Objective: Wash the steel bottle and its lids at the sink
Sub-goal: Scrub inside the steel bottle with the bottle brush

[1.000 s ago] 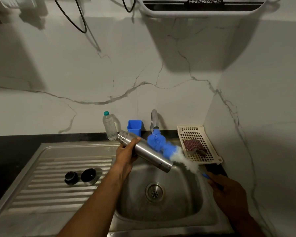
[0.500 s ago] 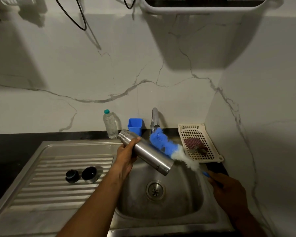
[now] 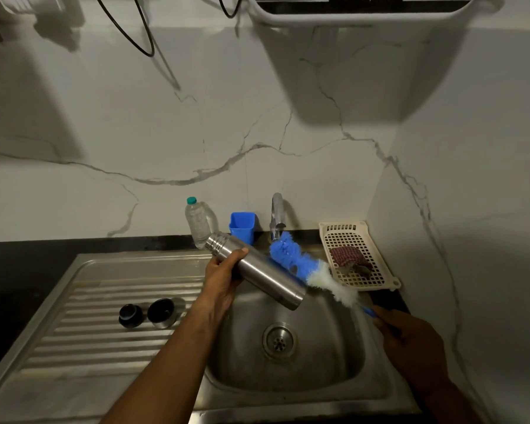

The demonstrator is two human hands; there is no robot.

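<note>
Presently: steel bottle [image 3: 254, 272] tilted over the sink basin [image 3: 334, 356], mouth up-left, base lower right. Left hand [image 3: 224, 280] wraps its upper body. Right hand [image 3: 410, 341] grasps the blue handle of a bottle brush [image 3: 300, 264], whose bristles lie against the bottle's far side. Dark lid [image 3: 130, 315] and steel cup lid [image 3: 162, 313] sit side by side on the ribbed drainboard [image 3: 89, 301]. Black bench [image 3: 43, 249] behind; white veined marble wall [image 3: 166, 133]. Overhead appliance [image 3: 364, 10] bears a cropped web address; "drinkprime" is partly legible.

My right hand [image 3: 410, 344] draws the long blue-and-white bristle brush [image 3: 300, 264] slightly back — its blue tip slides rightward along the far side of the cylindrical steel bottle [image 3: 263, 270].
</note>
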